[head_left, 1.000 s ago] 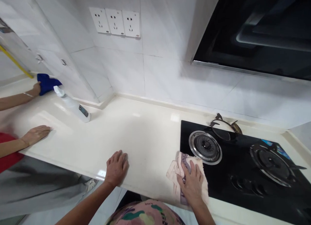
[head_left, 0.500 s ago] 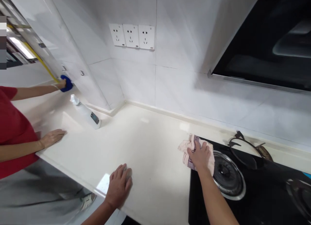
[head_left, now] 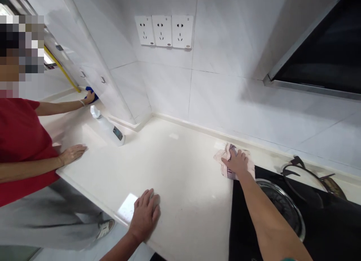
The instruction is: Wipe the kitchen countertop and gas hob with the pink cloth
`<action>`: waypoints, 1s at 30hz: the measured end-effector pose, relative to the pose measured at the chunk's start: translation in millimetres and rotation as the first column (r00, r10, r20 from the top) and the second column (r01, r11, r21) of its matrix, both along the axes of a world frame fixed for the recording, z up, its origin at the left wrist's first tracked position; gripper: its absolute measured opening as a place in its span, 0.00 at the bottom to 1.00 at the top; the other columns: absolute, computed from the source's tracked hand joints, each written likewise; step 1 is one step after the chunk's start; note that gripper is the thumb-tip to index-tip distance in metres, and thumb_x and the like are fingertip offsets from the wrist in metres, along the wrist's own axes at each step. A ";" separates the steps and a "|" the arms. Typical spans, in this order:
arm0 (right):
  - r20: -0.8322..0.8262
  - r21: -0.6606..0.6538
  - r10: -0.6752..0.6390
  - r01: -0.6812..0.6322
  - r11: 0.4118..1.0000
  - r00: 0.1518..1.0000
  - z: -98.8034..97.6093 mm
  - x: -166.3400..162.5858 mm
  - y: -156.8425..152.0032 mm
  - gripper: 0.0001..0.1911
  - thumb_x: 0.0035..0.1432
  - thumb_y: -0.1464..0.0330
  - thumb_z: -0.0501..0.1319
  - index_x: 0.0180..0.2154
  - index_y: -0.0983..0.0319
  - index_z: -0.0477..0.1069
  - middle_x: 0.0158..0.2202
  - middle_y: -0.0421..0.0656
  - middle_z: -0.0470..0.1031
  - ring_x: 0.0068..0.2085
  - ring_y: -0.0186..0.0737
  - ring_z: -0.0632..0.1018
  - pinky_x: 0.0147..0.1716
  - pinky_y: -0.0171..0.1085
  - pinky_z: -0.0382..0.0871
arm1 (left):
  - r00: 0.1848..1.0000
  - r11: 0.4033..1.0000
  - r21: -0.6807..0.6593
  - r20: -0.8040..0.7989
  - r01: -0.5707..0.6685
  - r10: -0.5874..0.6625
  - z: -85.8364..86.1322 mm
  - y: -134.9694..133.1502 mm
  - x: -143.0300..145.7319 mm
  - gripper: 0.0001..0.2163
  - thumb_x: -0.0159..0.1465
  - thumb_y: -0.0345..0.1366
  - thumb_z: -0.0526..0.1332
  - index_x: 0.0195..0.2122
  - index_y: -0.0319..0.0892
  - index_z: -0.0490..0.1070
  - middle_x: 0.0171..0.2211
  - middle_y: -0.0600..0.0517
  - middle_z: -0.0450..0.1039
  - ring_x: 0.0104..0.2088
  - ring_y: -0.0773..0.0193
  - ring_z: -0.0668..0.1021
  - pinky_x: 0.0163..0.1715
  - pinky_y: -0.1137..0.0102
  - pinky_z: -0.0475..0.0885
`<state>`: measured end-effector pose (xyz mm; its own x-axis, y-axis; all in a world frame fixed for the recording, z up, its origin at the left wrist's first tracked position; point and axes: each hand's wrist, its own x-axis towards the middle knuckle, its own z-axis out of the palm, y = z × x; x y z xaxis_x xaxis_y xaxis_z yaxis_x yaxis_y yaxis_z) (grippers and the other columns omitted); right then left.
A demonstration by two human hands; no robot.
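Observation:
My right hand (head_left: pixel 237 162) presses a pink and purple cloth (head_left: pixel 227 171), fingers spread over it, at the back left corner of the black gas stove (head_left: pixel 242 223). Part of the cloth lies on the white countertop (head_left: pixel 180 167) beside the stove. Near the counter's front edge my left hand (head_left: pixel 146 213) rests on the countertop, fingers stretched forward and slightly bent, with no object visible in it. A round burner (head_left: pixel 282 201) with a shiny metal ring is partly hidden behind my right forearm.
A white spray bottle (head_left: pixel 108 129) is on the counter at the left. There a person in a red shirt (head_left: pixel 25 141) leans over, one hand on a blue cloth (head_left: pixel 94 97). A pan support (head_left: pixel 306 171) rests at the stove's back. A dark range hood (head_left: pixel 318 62) overhangs the right.
My right hand and the cloth have slid toward the wall, off the burner's side to the stove's back corner. My left hand stays put. The view has shifted a little.

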<state>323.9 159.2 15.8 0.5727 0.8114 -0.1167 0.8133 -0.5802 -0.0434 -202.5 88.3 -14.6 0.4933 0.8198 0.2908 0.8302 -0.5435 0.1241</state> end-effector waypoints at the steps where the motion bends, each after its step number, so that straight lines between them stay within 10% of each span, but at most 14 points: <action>1: 0.007 0.003 0.031 -0.031 1.000 0.999 -1.0 -4.5 -4.2 0.41 0.66 0.45 0.54 0.72 0.60 0.56 0.75 0.62 0.47 0.73 0.68 0.52 0.68 0.58 0.41 | 1.000 1.000 -0.011 -0.004 -0.003 0.002 1.1 0.0 0.7 0.16 0.70 0.38 0.56 0.55 0.45 0.76 0.63 0.40 0.73 0.65 0.44 0.71 0.58 0.50 0.69; 11: 0.056 0.056 0.238 -0.241 0.969 0.970 1.3 -77.3 -82.2 0.35 0.70 0.52 0.51 0.70 0.63 0.61 0.74 0.56 0.56 0.75 0.59 0.50 0.71 0.60 0.28 | 0.999 0.997 -0.067 -0.025 -0.035 0.033 3.4 3.2 2.8 0.18 0.70 0.39 0.55 0.57 0.45 0.76 0.64 0.41 0.72 0.66 0.45 0.70 0.59 0.50 0.68; 26: 0.086 0.326 0.102 -0.125 0.937 0.991 -36.1 -264.7 -267.0 0.30 0.63 0.54 0.58 0.63 0.58 0.72 0.70 0.56 0.65 0.74 0.65 0.56 0.69 0.66 0.51 | 0.999 0.991 -0.134 0.039 0.015 -0.010 -1.3 5.0 -1.7 0.18 0.71 0.40 0.55 0.58 0.46 0.75 0.64 0.40 0.71 0.65 0.44 0.70 0.58 0.49 0.68; 30: 0.017 0.339 0.199 -0.193 0.921 0.980 -37.8 -309.7 -267.8 0.32 0.61 0.52 0.62 0.65 0.51 0.70 0.72 0.52 0.61 0.74 0.70 0.55 0.67 0.70 0.51 | 0.993 0.981 -0.164 0.066 0.102 -0.093 4.7 13.0 -8.9 0.17 0.71 0.42 0.57 0.58 0.48 0.76 0.63 0.39 0.71 0.63 0.42 0.70 0.57 0.47 0.70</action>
<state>14.2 -108.6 -21.9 0.3982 0.9004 0.1751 0.9068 -0.3577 -0.2231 -211.4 101.3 -9.9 0.5595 0.8080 0.1843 0.7629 -0.5891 0.2665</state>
